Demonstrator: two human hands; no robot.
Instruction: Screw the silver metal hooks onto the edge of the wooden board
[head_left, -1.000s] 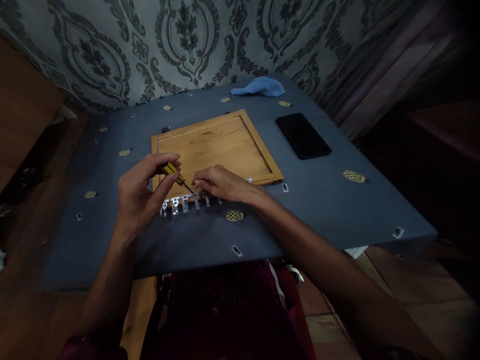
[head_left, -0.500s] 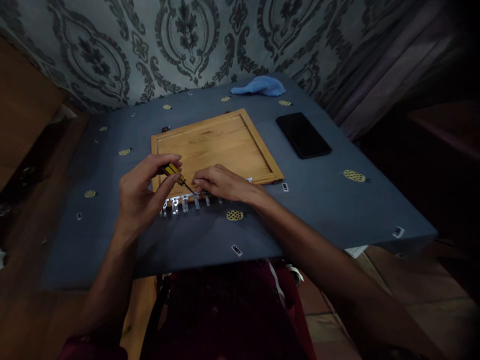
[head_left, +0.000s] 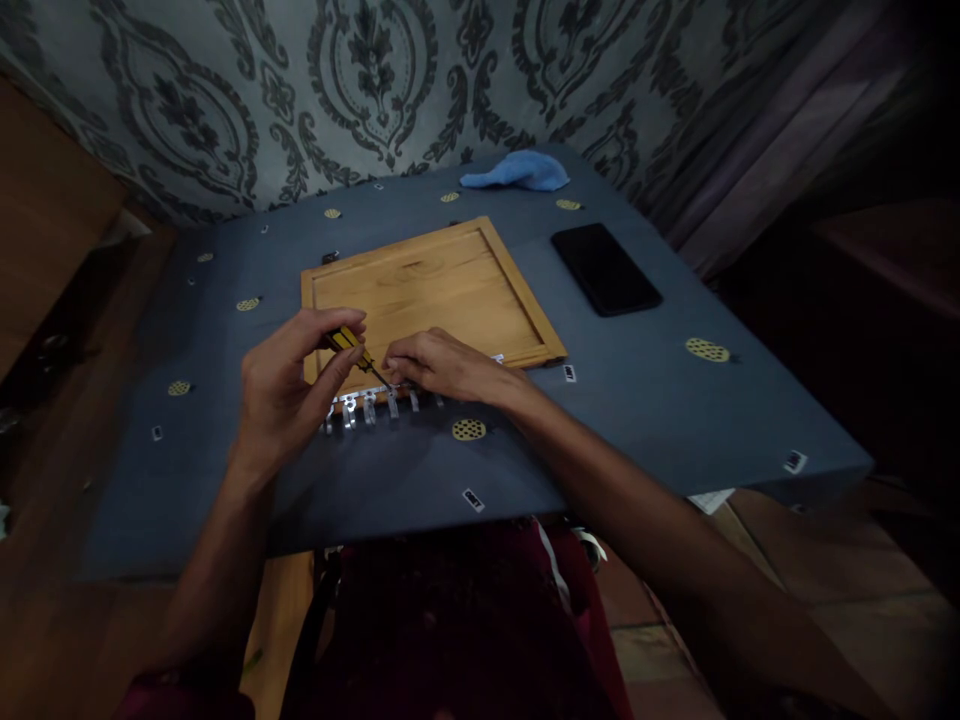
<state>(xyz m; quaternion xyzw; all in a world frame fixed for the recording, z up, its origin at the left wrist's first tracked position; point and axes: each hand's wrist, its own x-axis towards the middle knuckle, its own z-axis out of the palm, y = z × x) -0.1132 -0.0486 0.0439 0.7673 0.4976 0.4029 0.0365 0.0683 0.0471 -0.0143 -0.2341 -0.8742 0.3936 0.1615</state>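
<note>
A square wooden panel (head_left: 427, 290) with a raised frame lies on the grey-blue table (head_left: 637, 400). Along its near edge runs a metal hook rack (head_left: 367, 403) with several silver hooks. My left hand (head_left: 289, 385) is closed round a small yellow-and-black screwdriver (head_left: 354, 350), its tip pointing down at the rack. My right hand (head_left: 442, 365) lies over the rack's right part, fingers curled and pressing it against the panel's edge.
A black phone (head_left: 606, 268) lies to the right of the panel. A blue cloth (head_left: 516, 172) sits at the table's far edge by the patterned wall. Small yellow dotted discs (head_left: 469, 430) and tiny tags are scattered over the table. My lap is below the near edge.
Both hands hold nearly still; the left thumb and fingers shift slightly on the screwdriver handle. The view has drifted a little.
</note>
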